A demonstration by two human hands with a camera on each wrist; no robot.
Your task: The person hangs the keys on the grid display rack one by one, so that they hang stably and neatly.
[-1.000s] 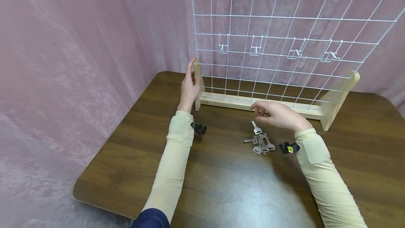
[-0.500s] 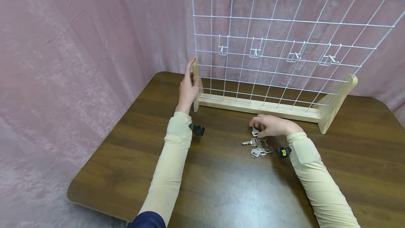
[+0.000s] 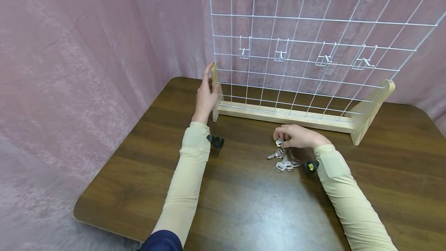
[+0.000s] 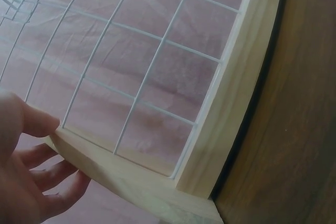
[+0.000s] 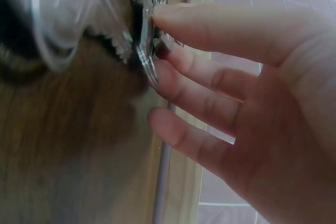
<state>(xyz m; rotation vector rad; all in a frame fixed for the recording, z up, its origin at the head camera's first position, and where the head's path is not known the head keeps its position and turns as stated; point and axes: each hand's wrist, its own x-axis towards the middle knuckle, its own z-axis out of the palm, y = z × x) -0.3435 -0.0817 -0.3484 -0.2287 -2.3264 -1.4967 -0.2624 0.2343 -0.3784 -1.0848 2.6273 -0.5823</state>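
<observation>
My left hand (image 3: 204, 100) grips the left wooden upright (image 4: 110, 171) of a stand, thumb on one side and fingers on the other in the left wrist view. The stand bears a white wire grid (image 3: 296, 76). In front of it, my right hand (image 3: 300, 136) pinches a silver key (image 3: 279, 142) between thumb and fingers. The right wrist view shows the key (image 5: 146, 45) partly hidden by the thumb and fingertips. Just below that hand, several more silver keys (image 3: 285, 164) lie in a loose cluster on the table, some with rings.
Several white hooks (image 3: 323, 61) hang in a row on the grid. The wooden base bar (image 3: 261, 114) runs behind the keys, ending at the right upright (image 3: 374, 113). A brown wooden table (image 3: 139, 173) lies below, with a pink curtain (image 3: 104, 49) behind.
My right hand has come down from above the keys and now pinches the topmost one, which has shifted slightly. My left hand keeps its grip on the upright.
</observation>
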